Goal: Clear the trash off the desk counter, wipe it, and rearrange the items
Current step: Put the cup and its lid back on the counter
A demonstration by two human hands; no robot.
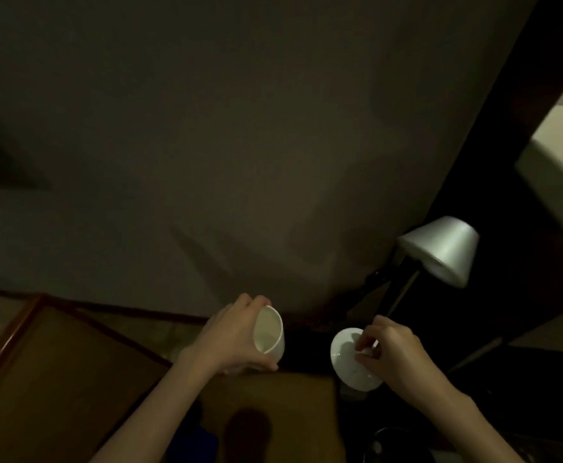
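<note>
Brown wooden tabletop point(56, 379) fills the near left, its reddish raised edge running back toward the wall, and both forearms reach out over its far end. Left hand point(231, 335) has its fingers and thumb curled round a white cylindrical cup point(269, 334), tipped well over so the mouth faces the camera; it looks dry inside, though the light is too dim to be sure. Right hand point(392, 350) pinches a small white piece at the middle of a round white saucer-like dish point(353, 360) (a lid with a knob, or a saucer under some scrap, I cannot tell which), and the dish hangs tilted over the dark gap beside the tabletop.

Both pieces are held in the air, so the main risk is a drop: a fingertip pinch on smooth ware could slip, and the dish would fall into that dark gap. Any dregs in the tipped cup could spill onto the wood. Farther back, a pale conical lampshade point(440, 252) on a thin dark stand sits close to the right hand's path, and a careless swing could knock it.
</note>
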